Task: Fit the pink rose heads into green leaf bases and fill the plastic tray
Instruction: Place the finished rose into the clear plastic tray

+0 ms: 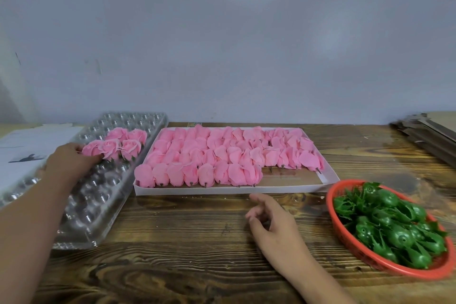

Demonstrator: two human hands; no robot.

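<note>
Fingers of the left hand (70, 160) curl round a pink rose head (91, 148) in the clear plastic tray (98, 195); the right hand (269, 219) hovers, loosely spread, near the red basket (350, 244) of green leaf bases (394, 224).

A: Worktop (197, 242)?
B: Wood, dark strong grain, glossy, wet-looking sheen toward the right.
A: Plastic tray (103, 195)?
B: Clear thin plastic, moulded cups, shiny highlights.
A: Rose heads (222, 155)?
B: Pink, matt, soft-looking petals; material cannot be told.
A: Their box (232, 190)?
B: White card, matt, smooth.
A: Leaf bases (394, 227)?
B: Green plastic, glossy.
A: Basket (345, 237)?
B: Red plastic, mesh wall.
A: Far right stack (429, 131)?
B: Brown cardboard, matt.
</note>
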